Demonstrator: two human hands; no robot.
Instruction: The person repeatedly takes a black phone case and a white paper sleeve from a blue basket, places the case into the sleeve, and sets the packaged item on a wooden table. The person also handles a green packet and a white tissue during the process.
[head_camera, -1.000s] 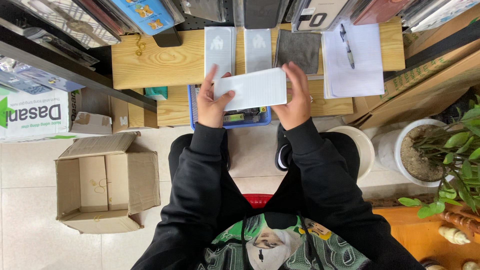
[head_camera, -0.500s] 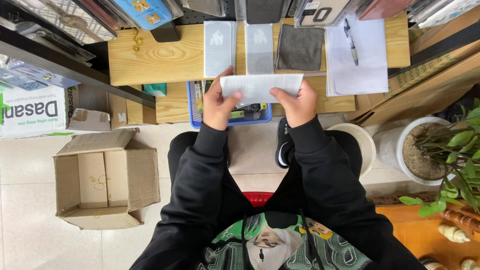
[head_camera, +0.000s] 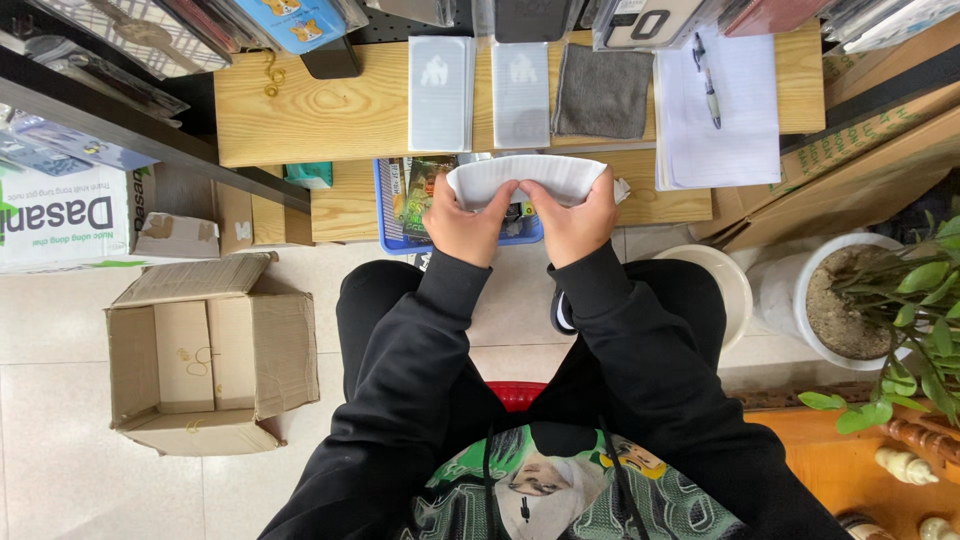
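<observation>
Since a second ago, your flat white packet (head_camera: 527, 177) has come down toward you and now bows upward in an arch. Your left hand (head_camera: 466, 225) and right hand (head_camera: 575, 222) each grip one end, closed tight, just above the blue tray (head_camera: 388, 215). It is bent but unopened. Beyond the tray, the table (head_camera: 320, 115) edge stands close; free room lies toward your lap.
</observation>
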